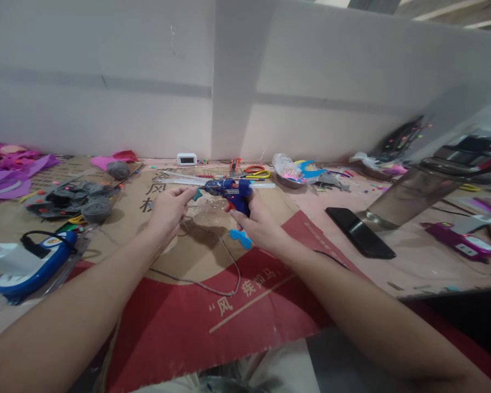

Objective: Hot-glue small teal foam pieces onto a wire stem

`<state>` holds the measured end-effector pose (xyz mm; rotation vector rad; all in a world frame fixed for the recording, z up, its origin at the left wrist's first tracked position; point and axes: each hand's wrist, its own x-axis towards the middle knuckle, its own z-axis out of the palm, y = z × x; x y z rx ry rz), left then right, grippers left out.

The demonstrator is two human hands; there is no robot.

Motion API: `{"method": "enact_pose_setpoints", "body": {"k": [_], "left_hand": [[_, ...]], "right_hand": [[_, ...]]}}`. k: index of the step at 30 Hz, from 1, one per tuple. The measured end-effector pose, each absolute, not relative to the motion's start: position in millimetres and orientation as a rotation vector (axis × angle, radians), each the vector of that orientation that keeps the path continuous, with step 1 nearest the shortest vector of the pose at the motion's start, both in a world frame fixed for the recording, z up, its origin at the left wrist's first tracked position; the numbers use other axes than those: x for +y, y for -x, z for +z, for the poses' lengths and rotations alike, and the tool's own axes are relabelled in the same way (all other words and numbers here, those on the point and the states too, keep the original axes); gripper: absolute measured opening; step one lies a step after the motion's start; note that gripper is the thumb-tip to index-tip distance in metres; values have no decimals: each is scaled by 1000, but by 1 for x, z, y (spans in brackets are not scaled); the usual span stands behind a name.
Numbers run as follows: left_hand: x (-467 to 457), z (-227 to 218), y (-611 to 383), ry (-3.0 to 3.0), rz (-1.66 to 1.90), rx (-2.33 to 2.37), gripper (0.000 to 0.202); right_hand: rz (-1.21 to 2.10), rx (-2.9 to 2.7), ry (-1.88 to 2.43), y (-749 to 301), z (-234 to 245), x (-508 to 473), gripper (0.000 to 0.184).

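My right hand [256, 221] is wrapped round the handle of a blue glue gun [239, 199], its nozzle pointing left. A whitish glue stick [264, 185] sticks out of the gun's back end. Pinched between the fingertips of my left hand [168, 212] is a small teal piece [197, 194], right by the nozzle. Just below my right hand there is a light blue cut-out [241, 238]; whether it touches the hand I cannot tell. A grey cord [216, 290] loops over the cardboard [249, 333] under both hands.
Scissors with yellow handles [258, 174] and a bowl [291, 180] of craft bits stand behind the gun. A black phone [359, 233] and a tilted bottle [413, 188] are at right. Grey yarn [96, 209] and a blue-white power strip [36, 267] lie left.
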<state>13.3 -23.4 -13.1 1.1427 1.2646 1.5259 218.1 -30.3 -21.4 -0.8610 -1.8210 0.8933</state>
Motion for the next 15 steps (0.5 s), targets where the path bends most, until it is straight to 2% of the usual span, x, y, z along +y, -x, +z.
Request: {"method": "enact_pose_setpoints", "body": {"k": [7, 15], "left_hand": [[-26, -10, -16, -1166, 1537, 1331, 18], [-28, -7, -17, -1207, 1545, 1380, 20]], "right_hand": [[808, -1889, 893, -217, -22, -30, 41], [676, -1892, 904, -218, -23, -30, 29]]}}
